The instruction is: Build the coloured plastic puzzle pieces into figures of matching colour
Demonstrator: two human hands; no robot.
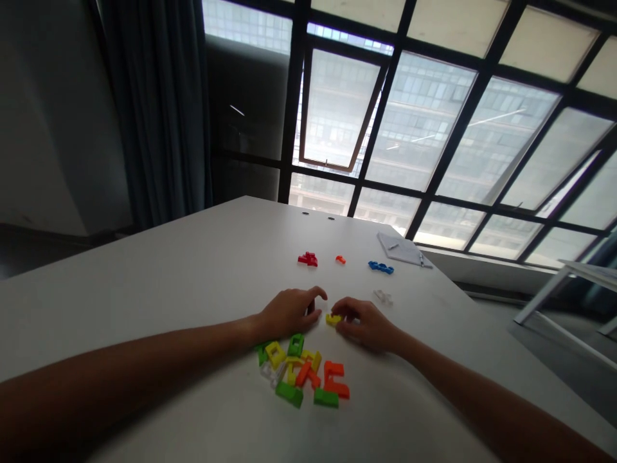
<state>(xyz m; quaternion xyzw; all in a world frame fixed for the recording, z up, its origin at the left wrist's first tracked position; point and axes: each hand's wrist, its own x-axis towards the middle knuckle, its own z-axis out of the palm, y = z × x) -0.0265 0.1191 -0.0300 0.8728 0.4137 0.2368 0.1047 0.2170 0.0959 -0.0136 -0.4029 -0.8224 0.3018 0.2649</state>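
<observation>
Both my hands rest on a white table [159, 289]. My left hand [289, 312] has its fingers curled in a pinch on a small dark piece I cannot make out. My right hand [366, 325] pinches a small yellow piece [332, 319] with its fingertips. The two hands almost meet. Just in front of them, nearer to me, lies a cluster of green, yellow, orange and clear plastic pieces [303, 373].
Farther back on the table lie a red piece [308, 259], a small orange piece [340, 259], a blue piece [380, 267], a clear piece [383, 296] and a flat white sheet [402, 249]. Large windows and a dark curtain stand behind. The table's right edge drops off.
</observation>
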